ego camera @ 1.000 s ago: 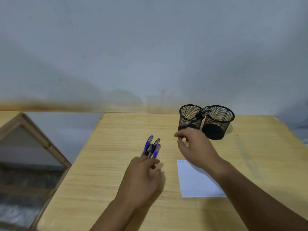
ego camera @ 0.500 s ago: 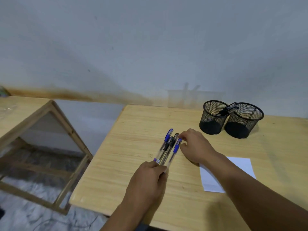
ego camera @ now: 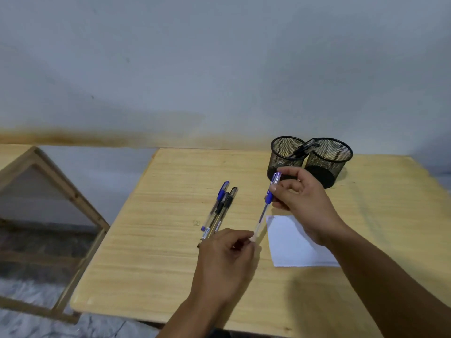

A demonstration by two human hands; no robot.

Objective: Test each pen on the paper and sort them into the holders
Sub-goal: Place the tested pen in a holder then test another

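Light, stiff and probably slick, the blue pen point(ego camera: 266, 207) is pinched at cap by the right hand point(ego camera: 301, 203) and tail by the left hand point(ego camera: 225, 262) above the desk point(ego camera: 170, 240) middle.

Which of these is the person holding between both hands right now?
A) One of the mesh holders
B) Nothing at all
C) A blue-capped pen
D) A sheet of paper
C: the right hand pinches the blue-capped pen near its cap while the left hand holds its lower end; the paper lies flat on the table and both mesh holders stand untouched.
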